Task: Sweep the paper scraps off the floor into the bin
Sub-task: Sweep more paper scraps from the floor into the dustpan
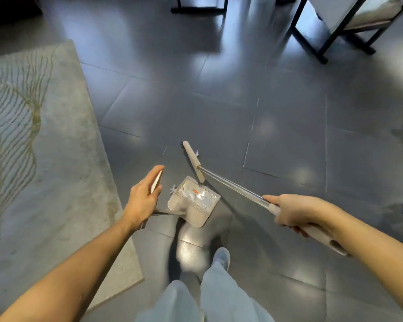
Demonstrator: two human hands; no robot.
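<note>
My right hand [296, 211] grips the pale handle of a broom, whose metal shaft runs up-left to the beige broom head [193, 161] resting on the dark floor. A small white paper scrap [197, 153] lies just beside the head. My left hand [144, 196] holds the top of the dustpan's upright handle, a pale grip between thumb and fingers. The grey dustpan [193, 201] sits on the floor between my hands, with white paper scraps [189, 194] inside it and one scrap [173, 188] at its left rim. No bin is in view.
A grey patterned rug [33, 147] covers the floor on the left, its edge close to the dustpan. Black metal furniture legs [312, 40] stand at the top right and top centre. My legs and a shoe [221, 257] are just below the dustpan.
</note>
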